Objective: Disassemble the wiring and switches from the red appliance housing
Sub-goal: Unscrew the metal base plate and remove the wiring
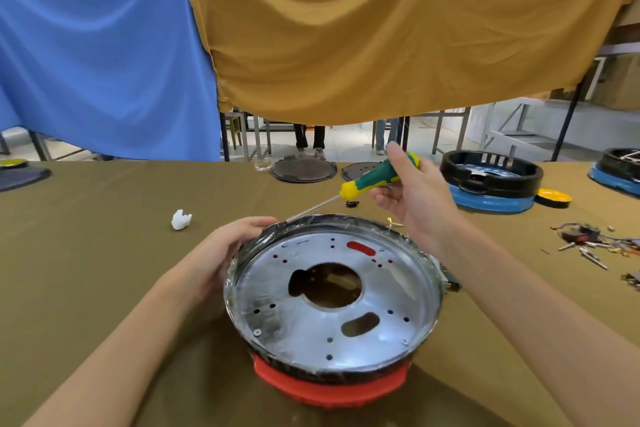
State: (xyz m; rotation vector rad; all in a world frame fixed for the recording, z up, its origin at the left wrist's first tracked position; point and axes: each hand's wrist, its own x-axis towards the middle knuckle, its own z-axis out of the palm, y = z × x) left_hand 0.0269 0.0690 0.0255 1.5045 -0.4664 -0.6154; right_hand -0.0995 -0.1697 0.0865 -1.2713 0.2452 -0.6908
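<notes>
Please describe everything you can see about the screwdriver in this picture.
The screwdriver has a thick green and yellow handle, plastic or rubber by its look, and a thin metal shaft. The right hand holds the handle above the table. The tool slants down to the left, and its tip reaches the far rim of the red housing, near the left hand.

Two bare forearms, no sleeves reaching as far as the wrists. Left hand [221,253] and right hand [420,194] both ungloved. No rings, no watch, no bracelet at either wrist. Short, plain fingernails where visible on the thumbs.
</notes>
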